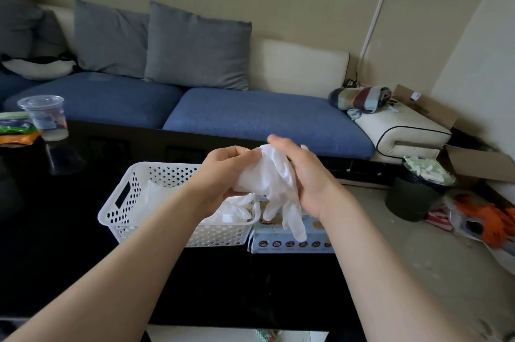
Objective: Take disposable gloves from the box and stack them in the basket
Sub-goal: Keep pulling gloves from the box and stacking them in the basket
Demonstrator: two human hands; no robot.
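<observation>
Both hands hold one white disposable glove (271, 182) in the air above the far side of the black table. My left hand (223, 174) grips its crumpled cuff end, and my right hand (303, 174) holds its other side, fingers curled over it. The glove's fingers hang down over the light blue glove box (289, 241), which stands on the table under my right wrist. A white perforated basket (122, 210) sits just left of the box and touching it, with several white gloves (237, 210) lying inside, partly hidden by my left forearm.
A clear plastic cup (46, 117) and snack packets (15, 129) stand at the table's far left. A blue sofa (250, 116) with grey cushions runs behind the table. On the floor to the right are a dark bin (412, 196), cardboard boxes and orange litter.
</observation>
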